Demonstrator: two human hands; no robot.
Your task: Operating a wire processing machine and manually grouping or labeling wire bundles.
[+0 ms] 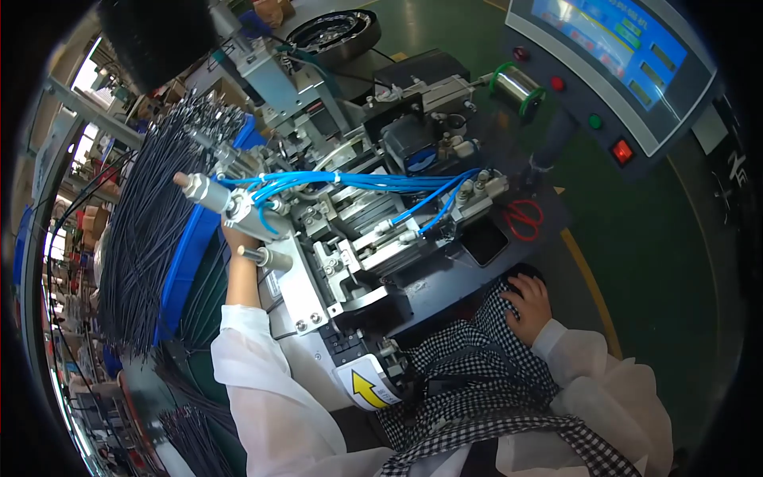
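Note:
My left hand [236, 239] reaches in at the left side of a metal bench machine [306, 274]. A silver cylinder [208, 193] on the machine covers its fingers, so what they hold, if anything, is hidden. Blue air tubes [342, 181] run across the machine's top from that cylinder to fittings on the right. My right hand [530, 308] rests on my black-and-white checked apron [477, 358] over my knee, fingers apart with nothing in them.
Left of the machine, a blue tray [184, 266] holds a large bundle of black cables [143, 222]. Red-handled scissors [523, 220] and a dark flat rectangular thing [484, 242] lie right. Behind them are a wire spool [518, 89] and a control screen [620, 52].

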